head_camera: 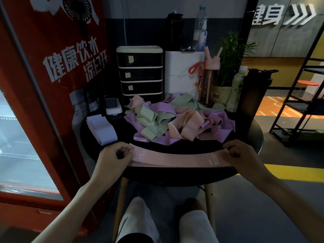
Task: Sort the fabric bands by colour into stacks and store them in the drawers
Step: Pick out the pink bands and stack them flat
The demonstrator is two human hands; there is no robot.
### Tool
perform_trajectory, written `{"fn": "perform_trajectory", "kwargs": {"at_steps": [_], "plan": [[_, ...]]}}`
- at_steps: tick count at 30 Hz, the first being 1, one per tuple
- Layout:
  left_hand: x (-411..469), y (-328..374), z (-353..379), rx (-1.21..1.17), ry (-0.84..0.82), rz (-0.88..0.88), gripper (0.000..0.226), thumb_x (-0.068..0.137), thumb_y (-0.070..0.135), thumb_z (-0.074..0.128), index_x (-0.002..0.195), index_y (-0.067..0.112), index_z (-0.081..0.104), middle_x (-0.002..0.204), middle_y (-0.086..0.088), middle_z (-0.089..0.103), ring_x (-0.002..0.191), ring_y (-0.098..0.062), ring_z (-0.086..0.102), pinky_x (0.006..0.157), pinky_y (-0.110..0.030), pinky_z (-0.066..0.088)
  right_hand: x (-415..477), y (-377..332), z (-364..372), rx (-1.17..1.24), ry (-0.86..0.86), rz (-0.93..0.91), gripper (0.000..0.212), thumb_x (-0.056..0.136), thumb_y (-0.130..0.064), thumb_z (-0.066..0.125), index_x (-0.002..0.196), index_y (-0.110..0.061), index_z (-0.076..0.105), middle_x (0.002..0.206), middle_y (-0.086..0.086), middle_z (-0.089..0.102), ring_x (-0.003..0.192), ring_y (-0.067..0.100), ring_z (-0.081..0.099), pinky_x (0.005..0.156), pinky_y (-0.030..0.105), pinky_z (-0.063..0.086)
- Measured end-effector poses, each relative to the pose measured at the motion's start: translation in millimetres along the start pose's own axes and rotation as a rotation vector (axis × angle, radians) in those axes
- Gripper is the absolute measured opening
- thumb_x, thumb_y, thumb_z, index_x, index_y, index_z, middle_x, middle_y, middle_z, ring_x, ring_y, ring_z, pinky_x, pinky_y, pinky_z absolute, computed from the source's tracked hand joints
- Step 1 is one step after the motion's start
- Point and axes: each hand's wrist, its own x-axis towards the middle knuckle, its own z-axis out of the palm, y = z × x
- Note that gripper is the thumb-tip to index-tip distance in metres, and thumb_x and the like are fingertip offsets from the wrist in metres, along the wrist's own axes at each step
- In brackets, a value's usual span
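Pink fabric band (177, 159), flat and matte, printed "15" near its left end with a small label patch near the right, is stretched straight over the near edge of the round black table (175, 180); cannot tell if it rests on the top or hangs just above. Long axis runs left-right, square to the person. Left hand (114, 155) pinches the left end with fingers curled, and right hand (243, 153) grips the right end the same way, so the band sits between them and neither is nearer. Directly beyond it lies the loose pile (175, 120) of tangled bands in lilac, sage green and peach-pink, soft, floppy, overlapping. Folded stack (101, 130) of pale whitish-lilac bands lies left of the pile, just beyond the left hand, so that hand is the closer one. Likely step: flatten this one and start a pink stack on bare tabletop. Drawer unit (140, 74), dark fronts, cream frame, paper tags, stands at the back left behind the pile, drawers closed. Bottles and a potted plant (229, 55) crowd the back right.
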Motion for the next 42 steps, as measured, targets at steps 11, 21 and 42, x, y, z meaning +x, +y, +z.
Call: {"fn": "perform_trajectory", "kwargs": {"at_steps": [11,21,42], "plan": [[-7,-5,5,0.048,-0.003,0.057,0.021,0.083,0.004,0.072,0.083,0.025,0.072,0.076,0.006,0.067,0.080,-0.006,0.063,0.067,-0.009,0.044,2,7,4,-0.075,0.045,-0.068,0.010,0.090,-0.008,0.066,0.097,-0.014,0.061,0.071,0.008,0.057,0.064,0.018,0.053,0.054,0.025,0.038],[-2,-11,2,0.119,-0.146,0.133,0.016,0.081,0.027,0.074,0.089,0.038,0.067,0.106,0.017,0.050,0.104,-0.001,0.051,0.085,-0.006,0.034,2,13,1,-0.188,0.015,-0.123,0.018,0.088,-0.014,0.069,0.103,-0.018,0.058,0.093,0.002,0.052,0.077,0.011,0.050,0.061,0.014,0.037],[26,-13,-5,0.153,-0.410,0.237,0.038,0.069,0.076,0.061,0.091,0.046,0.070,0.117,0.032,0.053,0.120,0.001,0.045,0.105,-0.030,0.034,10,7,-1,-0.280,-0.169,-0.290,0.008,0.083,-0.043,0.065,0.090,-0.044,0.060,0.101,-0.018,0.056,0.100,0.009,0.054,0.082,0.027,0.047]]}}
